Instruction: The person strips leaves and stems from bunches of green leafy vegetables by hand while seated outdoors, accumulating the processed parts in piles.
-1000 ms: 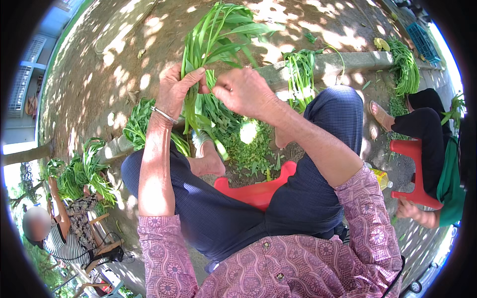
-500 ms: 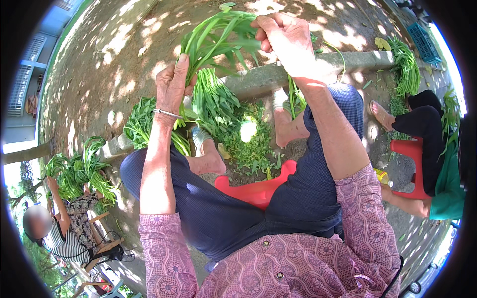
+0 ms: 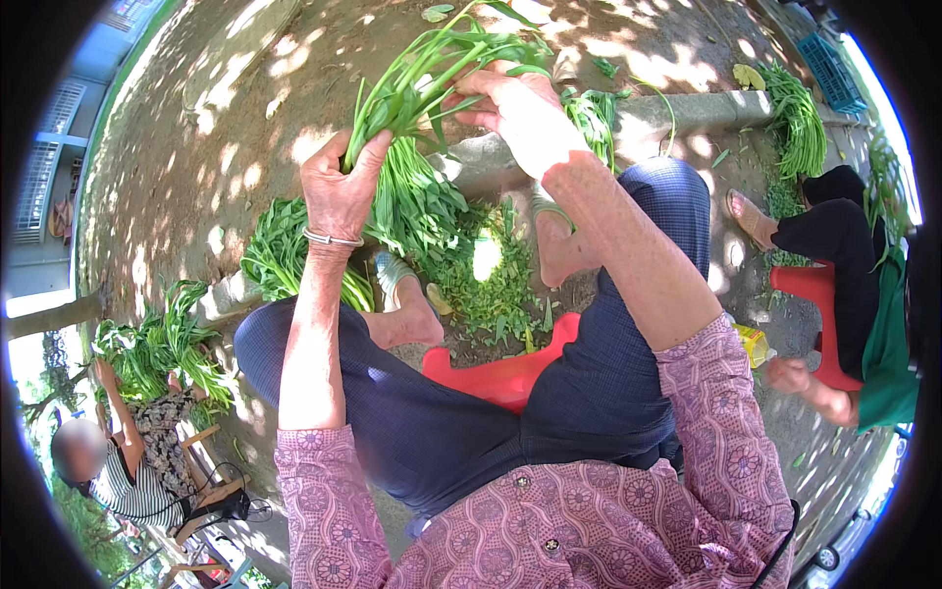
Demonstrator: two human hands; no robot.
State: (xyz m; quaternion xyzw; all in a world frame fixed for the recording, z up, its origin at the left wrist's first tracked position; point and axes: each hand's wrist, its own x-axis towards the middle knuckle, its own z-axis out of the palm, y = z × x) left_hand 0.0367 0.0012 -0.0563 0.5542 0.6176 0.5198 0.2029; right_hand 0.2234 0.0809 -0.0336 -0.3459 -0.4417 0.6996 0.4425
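Observation:
A bunch of long-stemmed leafy greens [image 3: 417, 83], which look like water spinach, is held up over the low kerb. My left hand [image 3: 339, 191] is closed round its lower stems, thumb on top. At the bunch's upper right, my right hand [image 3: 525, 113] has its fingers bent in among the stems and leaves; the fingertips are partly covered. A bundle of greens [image 3: 412, 201] leans on the kerb below my hands. Another pile [image 3: 285, 250] lies by my left knee, and more greens [image 3: 592, 123] rest behind my right wrist.
Loose leaf scraps [image 3: 486, 294] cover the ground between my feet, before my red stool [image 3: 500, 378]. The stone kerb [image 3: 491, 162] runs across. At right, a co-worker sits on a red stool [image 3: 829, 314] near a bottle [image 3: 754, 346] and greens [image 3: 795, 128]. Another person [image 3: 137, 471] sits at left.
My right hand has moved left and down, in among the stems nearer my left hand. Greens behind my right wrist now show more. The co-worker's hand at right has shifted near the bottle.

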